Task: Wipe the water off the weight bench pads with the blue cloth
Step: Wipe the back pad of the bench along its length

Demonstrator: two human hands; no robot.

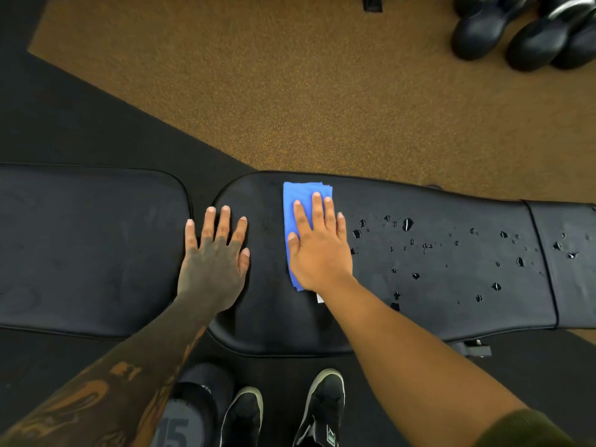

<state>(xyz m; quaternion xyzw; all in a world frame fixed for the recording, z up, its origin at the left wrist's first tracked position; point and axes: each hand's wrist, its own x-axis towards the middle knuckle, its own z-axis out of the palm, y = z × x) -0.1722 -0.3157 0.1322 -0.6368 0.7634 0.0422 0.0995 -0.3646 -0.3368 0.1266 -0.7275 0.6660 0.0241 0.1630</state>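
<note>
Pressing flat on the folded blue cloth (304, 217), the right hand (319, 250) is lying with fingers spread and palm down, pinning the cloth to the long back pad (451, 285) near its rounded left end. The left hand (214, 262) is resting open and splayed across the gap onto the same pad's end, just beside the seat pad (90, 250), gripping nothing.

The water droplets (408, 224) are sitting to the right of the cloth, scattered toward the far end past a seam — none of that stretch is looking wiped yet.

The risk, as I am judging it: a small folded cloth is likely soaking through quickly, so it may be smearing water along the vinyl rather than lifting it. A fast sweep could also be pushing beads over the pad's edge onto the floor near the shoes (322, 411).

Writing is sparse — a dumbbell (187, 417) by the feet is showing what reads as "15"; a small white tag under the right wrist is too small to read.
</note>
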